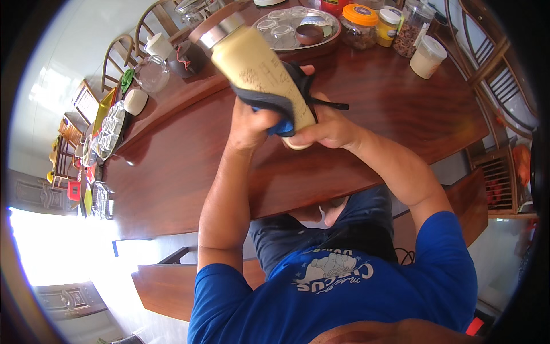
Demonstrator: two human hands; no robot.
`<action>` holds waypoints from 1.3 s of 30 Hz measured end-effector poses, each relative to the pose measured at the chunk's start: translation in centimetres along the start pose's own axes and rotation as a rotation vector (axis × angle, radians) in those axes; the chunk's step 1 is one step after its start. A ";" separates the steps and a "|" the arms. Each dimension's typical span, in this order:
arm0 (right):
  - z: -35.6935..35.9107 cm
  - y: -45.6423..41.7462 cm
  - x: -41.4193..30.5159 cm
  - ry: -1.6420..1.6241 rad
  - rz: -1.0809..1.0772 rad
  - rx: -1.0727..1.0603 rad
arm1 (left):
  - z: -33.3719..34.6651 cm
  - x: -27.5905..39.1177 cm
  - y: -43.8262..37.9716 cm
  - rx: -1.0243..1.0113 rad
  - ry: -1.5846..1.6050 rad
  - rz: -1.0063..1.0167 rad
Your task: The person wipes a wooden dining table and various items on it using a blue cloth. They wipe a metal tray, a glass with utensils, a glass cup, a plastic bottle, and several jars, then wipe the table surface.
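A cream-yellow bottle [258,60] with a steel neck band and a brown lid is held tilted above the wooden table, its lid towards the upper left. Printed marks cover its side. Across its lower half runs a dark band [268,102] with blue on its inner face and a loose black strap end at the right. My left hand [251,124] grips the band against the bottle, thumb over the blue part. Around the bottle's base closes my right hand [328,124], with its thumb near the bottom. The bottle hides some fingers.
A reddish-brown wooden table [184,172] spreads before me. At its far side stand a round tray [266,45] of glass cups, an orange-lidded jar [360,28] and a white-lidded tub [428,58]. A glass pitcher [151,76] and a cup tray [112,131] are at the left.
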State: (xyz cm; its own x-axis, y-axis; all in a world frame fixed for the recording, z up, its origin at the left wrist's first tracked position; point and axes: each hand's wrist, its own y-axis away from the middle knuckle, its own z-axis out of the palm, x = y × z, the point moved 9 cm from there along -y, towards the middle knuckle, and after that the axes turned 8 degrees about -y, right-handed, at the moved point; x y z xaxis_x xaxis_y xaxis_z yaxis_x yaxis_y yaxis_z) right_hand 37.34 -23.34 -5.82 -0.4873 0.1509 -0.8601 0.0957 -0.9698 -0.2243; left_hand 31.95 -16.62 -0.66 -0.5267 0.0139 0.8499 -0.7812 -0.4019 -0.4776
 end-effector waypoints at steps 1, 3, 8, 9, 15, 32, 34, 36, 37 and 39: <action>-0.8 0.1 -0.8 0.238 0.011 0.121 | 0.2 0.4 -0.3 0.017 -0.175 -0.037; -0.6 -0.4 -3.4 0.551 -0.439 0.154 | 0.5 0.8 -0.4 0.061 -0.436 -0.014; -1.0 1.6 -6.5 1.144 -0.725 0.537 | 0.3 -1.6 0.4 0.154 -0.613 -0.009; -0.5 1.9 -7.0 1.220 -0.793 0.561 | 0.5 -1.2 0.5 0.192 -0.677 0.034; 3.6 2.7 -6.5 1.655 -0.876 0.480 | -0.7 2.5 1.1 0.485 -0.559 0.058; 2.2 0.4 -3.0 0.722 -0.491 0.114 | -6.4 3.7 0.9 0.397 -0.177 0.165; 1.5 0.3 -3.3 0.616 -0.426 0.141 | -4.8 2.5 1.4 0.409 -0.364 0.196; 1.2 0.8 -3.6 0.474 -0.342 0.120 | -2.0 2.1 1.8 0.288 -0.497 0.179; 1.0 1.1 -4.4 0.448 -0.421 0.135 | -0.5 2.0 1.8 0.208 -0.515 0.169; 0.6 1.2 -5.8 0.400 -0.584 0.161 | 1.3 2.0 1.7 0.064 -0.697 0.218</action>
State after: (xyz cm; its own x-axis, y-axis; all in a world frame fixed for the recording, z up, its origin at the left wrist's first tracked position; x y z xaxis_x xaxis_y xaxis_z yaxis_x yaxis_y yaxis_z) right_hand 39.73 -25.45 -0.83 -0.0617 0.6818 -0.7289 -0.2268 -0.7208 -0.6550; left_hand 30.04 -18.48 0.56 -0.3153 -0.6498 0.6916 -0.6508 -0.3823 -0.6560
